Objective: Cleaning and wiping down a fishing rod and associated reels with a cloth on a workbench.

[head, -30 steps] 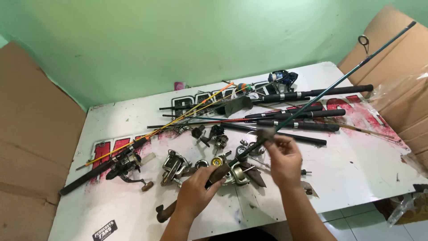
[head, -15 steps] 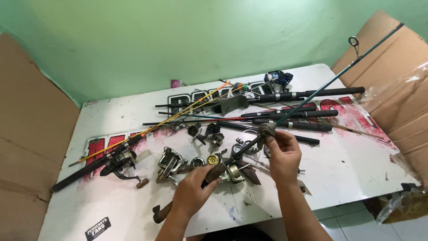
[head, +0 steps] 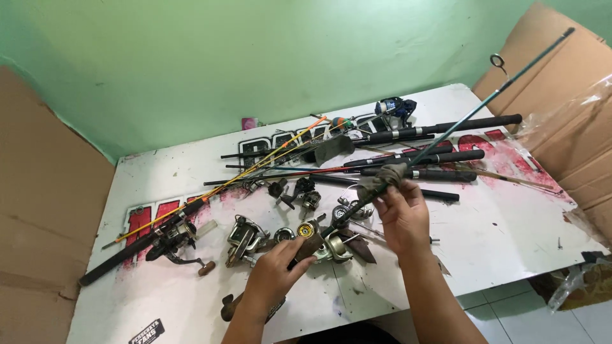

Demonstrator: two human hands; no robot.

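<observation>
Above the table [head: 510, 236], the left hand [head: 275, 272] clamps the rod [head: 446, 132] at its handle to steady it; the right hand [head: 400, 213] pinches what looks like a rag [head: 381, 176] around the shaft.

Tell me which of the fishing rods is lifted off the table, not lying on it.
The dark green rod, held by both hands: the left hand grips its handle, the right hand wraps a cloth around it. The other rods lie flat.
</observation>
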